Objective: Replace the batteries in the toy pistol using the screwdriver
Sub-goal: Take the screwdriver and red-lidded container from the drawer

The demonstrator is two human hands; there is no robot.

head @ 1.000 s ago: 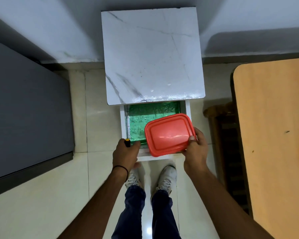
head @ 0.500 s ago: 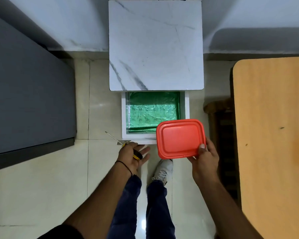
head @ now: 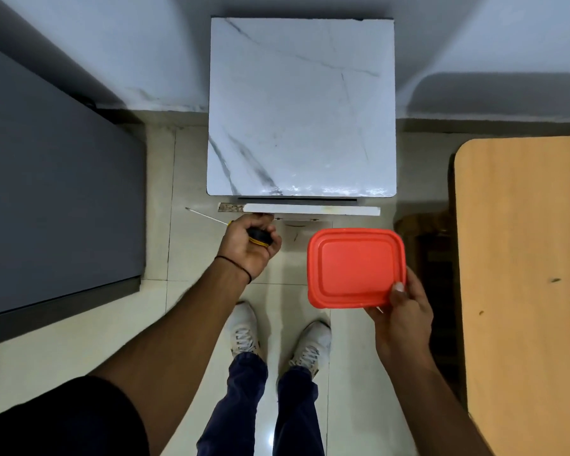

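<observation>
My left hand (head: 249, 243) grips a screwdriver (head: 259, 236) by its black and yellow handle; the thin metal shaft sticks out to the left. The knuckles of that hand touch the white front of the drawer (head: 313, 209) of a marble-topped side table (head: 301, 103); the drawer is pushed in. My right hand (head: 400, 312) holds a closed box with a red lid (head: 354, 266) by its near right corner, thumb on the lid. No toy pistol or batteries show.
A wooden table (head: 524, 274) runs along the right side. A dark grey bed or cabinet (head: 53, 192) fills the left. Pale floor tiles (head: 89, 334) lie between them, with my two white shoes (head: 244, 332) below the hands.
The drawer with the green lining was open and is now shut, pushed in by my left hand. My right hand has carried the red-lidded box right and toward me.
</observation>
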